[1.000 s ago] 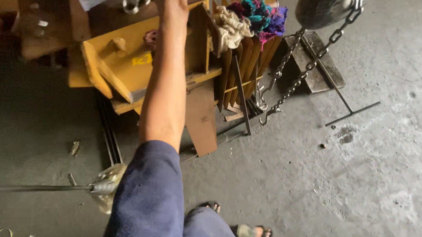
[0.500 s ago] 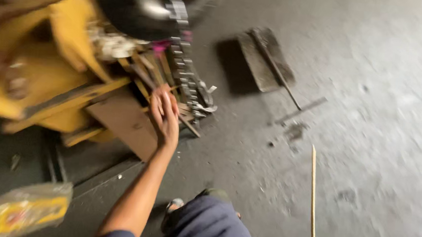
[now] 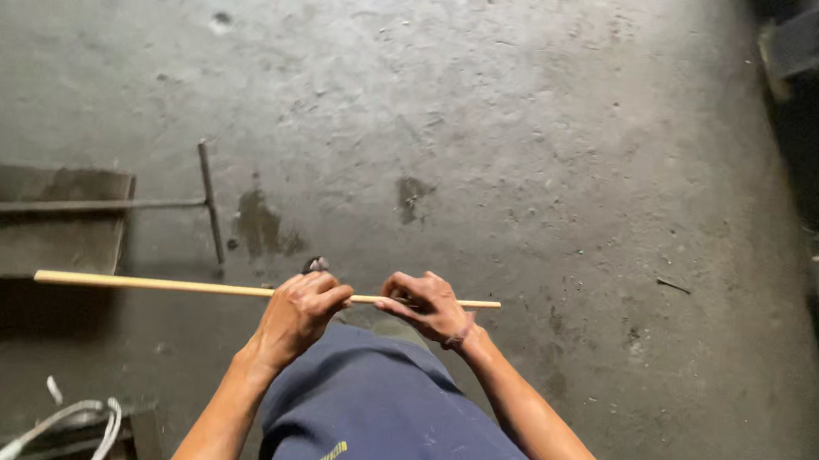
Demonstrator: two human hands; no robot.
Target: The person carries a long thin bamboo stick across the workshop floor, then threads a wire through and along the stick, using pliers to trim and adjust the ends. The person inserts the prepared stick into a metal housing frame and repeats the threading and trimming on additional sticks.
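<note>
The person is holding a thin, pale wooden stick (image 3: 258,292) level above the concrete floor (image 3: 535,123), crosswise in front of their knees. The left hand (image 3: 298,311) is wrapping around the stick with its grip pressed together on it, thumb lying on top. The right hand (image 3: 428,305) is pinching the stick just beside the left hand, fingers closing over it near the stick's right end. Most of the stick's length is reaching out past the left hand, unsupported, with its far tip hanging over a dark flat board (image 3: 34,230) lying on the floor.

The likely trouble, as I judge it, is the long free part. Both hands are sitting close together toward one end, so the stick is behaving like a lever: a small twist of the wrists is enough to swing the far tip widely, and it could knock against the T-shaped metal rod (image 3: 139,204) lying beyond the stick, well apart from it. So slender a stick could also snap if the hands are bending it against each other, and a break between the hands could drive splinters into bare fingers. A small dark object (image 3: 315,264) is sitting just beyond the stick, above the left hand; what it is cannot be told.
</note>
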